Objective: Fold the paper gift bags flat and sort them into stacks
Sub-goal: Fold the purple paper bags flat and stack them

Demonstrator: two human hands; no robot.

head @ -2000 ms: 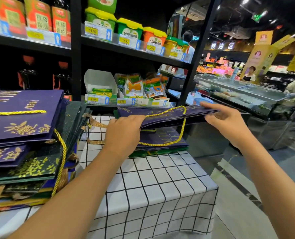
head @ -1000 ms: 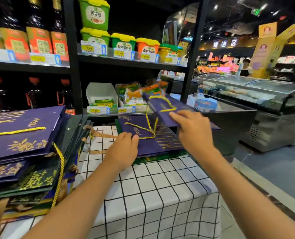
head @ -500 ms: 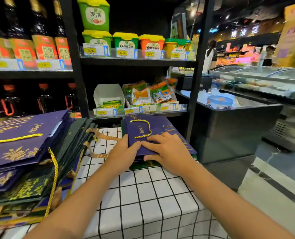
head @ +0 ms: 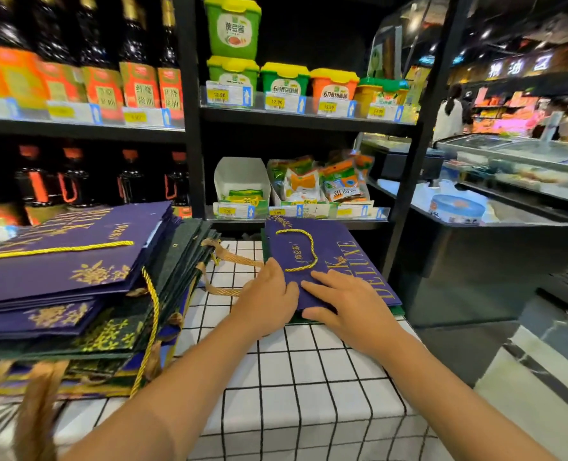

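A flat purple gift bag [head: 335,257] with gold lettering and a gold cord handle lies on top of a small stack at the table's far right, with a green bag's edge showing beneath it. My left hand [head: 269,297] rests against the bag's near left edge. My right hand [head: 342,307] presses flat on its near end, fingers straight. A tall, slanting pile of purple and dark green bags [head: 76,287] fills the left side of the table.
The table [head: 309,377] wears a white cloth with a black grid. Store shelves [head: 292,121] with sauce bottles, tubs and snack packets stand right behind. A black shelf post [head: 405,201] and a freezer counter [head: 492,247] stand to the right; floor lies beyond the table's right edge.
Two seconds ago both hands held the purple bag up over the small stack. It has since been laid flat on that stack, and both hands now rest on its near end.
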